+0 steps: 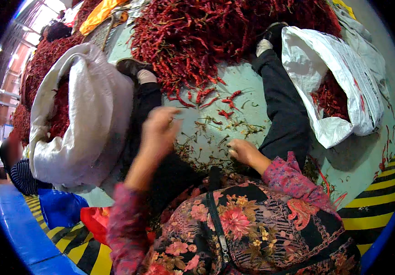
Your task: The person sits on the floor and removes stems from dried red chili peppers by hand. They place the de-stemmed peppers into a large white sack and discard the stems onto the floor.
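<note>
My left hand [159, 129] is raised near my left shin, blurred by motion. Its fingers are curled, and whether anything is in them cannot be made out. My right hand [243, 151] is low over the floor between my legs, fingers bent, with a chili stem [223, 140] just beside the fingertips. What its palm holds is hidden. Beyond both hands lie several loose red dried chilies [230, 101], in front of a large heap of chilies [190, 41]. Plucked stems and bits [211, 151] are scattered across the floor below my hands.
A white woven sack [97, 103] with chilies inside stands by my left leg. Another white sack [362, 92], partly filled, leans outside my right leg. At far left a person in a striped sleeve [24, 175] sits near more chilies. Yellow-black floor stripes [376, 206] edge the area.
</note>
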`<state>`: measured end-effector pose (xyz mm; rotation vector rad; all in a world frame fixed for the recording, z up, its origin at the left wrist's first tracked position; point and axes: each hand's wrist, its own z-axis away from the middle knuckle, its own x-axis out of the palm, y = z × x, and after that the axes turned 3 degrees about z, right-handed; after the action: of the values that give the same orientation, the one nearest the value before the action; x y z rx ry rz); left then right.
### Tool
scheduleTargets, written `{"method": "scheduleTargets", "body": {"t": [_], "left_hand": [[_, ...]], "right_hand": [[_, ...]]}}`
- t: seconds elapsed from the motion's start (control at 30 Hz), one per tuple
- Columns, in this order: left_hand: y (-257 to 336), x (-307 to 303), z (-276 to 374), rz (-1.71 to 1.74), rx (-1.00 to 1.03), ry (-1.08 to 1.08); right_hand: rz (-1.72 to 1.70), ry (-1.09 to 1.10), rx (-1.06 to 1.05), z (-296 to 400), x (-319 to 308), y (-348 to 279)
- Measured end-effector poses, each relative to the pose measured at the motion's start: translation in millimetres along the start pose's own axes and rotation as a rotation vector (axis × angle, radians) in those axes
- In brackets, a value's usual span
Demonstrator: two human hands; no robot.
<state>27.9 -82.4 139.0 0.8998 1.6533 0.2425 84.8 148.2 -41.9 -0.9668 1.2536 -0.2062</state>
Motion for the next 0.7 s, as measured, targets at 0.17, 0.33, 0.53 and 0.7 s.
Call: {"method": "scheduleTargets", "body": {"t": [0.17, 0.33, 0.53, 0.7], "left_hand": [[-56.0, 173.5, -0.8, 0.064, -0.287, -0.231], [-91.7, 232.1, -9.9, 0.233, -0.500, -0.147], [-58.2, 184.6, -22.8, 0.734, -0.809, -0.101], [-30.0, 165.1, 11.8, 0.978, -0.904, -0.167]], "right_hand": [[-0.341, -0.015, 0.401, -10.7, -17.5, -5.5], [-0.878, 0.150, 0.545, -19.9, -15.5, 11.3], [-0.994, 0.160, 0.673, -14.9, -22.5, 17.4], [-1.102, 0.216, 0.661, -21.4, -21.0, -0.5]]}}
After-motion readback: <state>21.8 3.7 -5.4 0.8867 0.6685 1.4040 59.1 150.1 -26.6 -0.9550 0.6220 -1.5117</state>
